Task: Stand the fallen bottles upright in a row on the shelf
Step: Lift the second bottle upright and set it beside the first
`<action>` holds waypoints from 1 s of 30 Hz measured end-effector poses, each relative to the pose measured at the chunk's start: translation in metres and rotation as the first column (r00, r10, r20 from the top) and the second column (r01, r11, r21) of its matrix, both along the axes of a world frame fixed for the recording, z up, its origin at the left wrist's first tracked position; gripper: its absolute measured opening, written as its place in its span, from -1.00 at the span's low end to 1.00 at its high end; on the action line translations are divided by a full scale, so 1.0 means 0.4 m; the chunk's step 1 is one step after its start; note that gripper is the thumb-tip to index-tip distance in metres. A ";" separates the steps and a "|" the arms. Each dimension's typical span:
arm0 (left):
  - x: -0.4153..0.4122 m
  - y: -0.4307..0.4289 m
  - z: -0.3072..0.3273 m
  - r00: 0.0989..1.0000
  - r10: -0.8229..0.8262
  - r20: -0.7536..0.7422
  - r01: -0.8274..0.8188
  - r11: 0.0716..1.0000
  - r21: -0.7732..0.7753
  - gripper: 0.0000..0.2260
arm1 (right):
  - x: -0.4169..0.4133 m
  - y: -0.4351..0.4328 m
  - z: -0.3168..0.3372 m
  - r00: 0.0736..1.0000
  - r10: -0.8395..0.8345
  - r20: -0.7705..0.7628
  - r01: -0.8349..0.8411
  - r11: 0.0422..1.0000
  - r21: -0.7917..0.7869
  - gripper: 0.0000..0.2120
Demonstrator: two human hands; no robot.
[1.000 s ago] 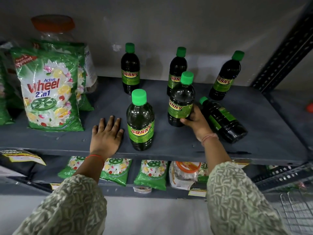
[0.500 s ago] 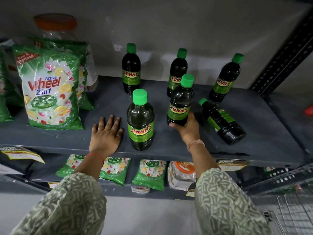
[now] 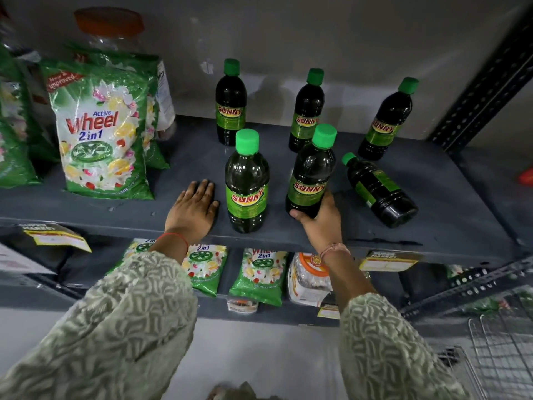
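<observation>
Dark Sunny bottles with green caps stand on the grey shelf (image 3: 432, 220). Three stand along the back wall: left (image 3: 230, 108), middle (image 3: 306, 111), right (image 3: 386, 122). A front bottle (image 3: 247, 186) stands upright near the shelf edge. My right hand (image 3: 320, 223) grips the base of another front bottle (image 3: 311, 174), which is upright and leans slightly. One fallen bottle (image 3: 377, 189) lies on its side to the right, cap toward the back. My left hand (image 3: 192, 209) rests flat on the shelf, just left of the front bottle.
Wheel detergent bags (image 3: 101, 134) stand at the left, with an orange-lidded jar (image 3: 109, 27) behind them. More packets (image 3: 259, 275) lie on the lower shelf. A wire basket (image 3: 501, 347) sits at the lower right. A perforated upright (image 3: 484, 90) bounds the shelf's right side.
My right hand has slid from the side of the held bottle down around its base, and the bottle has shifted slightly toward the front edge. My left hand has stayed flat.
</observation>
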State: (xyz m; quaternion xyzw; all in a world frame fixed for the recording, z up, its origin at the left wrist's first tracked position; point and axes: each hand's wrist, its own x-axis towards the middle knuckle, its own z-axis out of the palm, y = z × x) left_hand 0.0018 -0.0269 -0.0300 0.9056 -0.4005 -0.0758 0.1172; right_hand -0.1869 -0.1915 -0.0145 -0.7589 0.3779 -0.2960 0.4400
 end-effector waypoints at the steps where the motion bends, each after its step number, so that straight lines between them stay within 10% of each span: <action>1: -0.001 0.000 -0.001 1.000 -0.002 -0.001 0.002 1.000 0.006 -0.53 | -0.016 0.014 -0.005 1.000 0.008 -0.012 -0.008 1.000 -0.017 -0.36; 18: -0.057 0.006 -0.002 0.999 0.042 -0.013 -0.042 0.999 -0.010 -0.54 | -0.122 0.095 0.018 0.994 -0.030 0.102 0.019 0.995 0.102 -0.15; 23: -0.062 -0.001 0.001 0.998 0.056 -0.016 -0.056 0.998 -0.010 -0.54 | -0.150 -0.076 0.113 0.904 -0.343 -0.256 0.214 0.880 -0.424 -0.33; 26: -0.063 -0.003 -0.001 0.998 0.068 -0.018 -0.068 0.998 -0.016 -0.54 | -0.147 -0.224 0.152 0.681 -0.320 -0.659 0.104 0.933 -0.345 -0.11; 30: -0.069 -0.003 -0.004 0.997 0.080 -0.003 -0.081 0.996 -0.038 -0.54 | -0.134 -0.281 0.147 0.570 -0.247 -0.783 0.098 0.967 -0.233 -0.11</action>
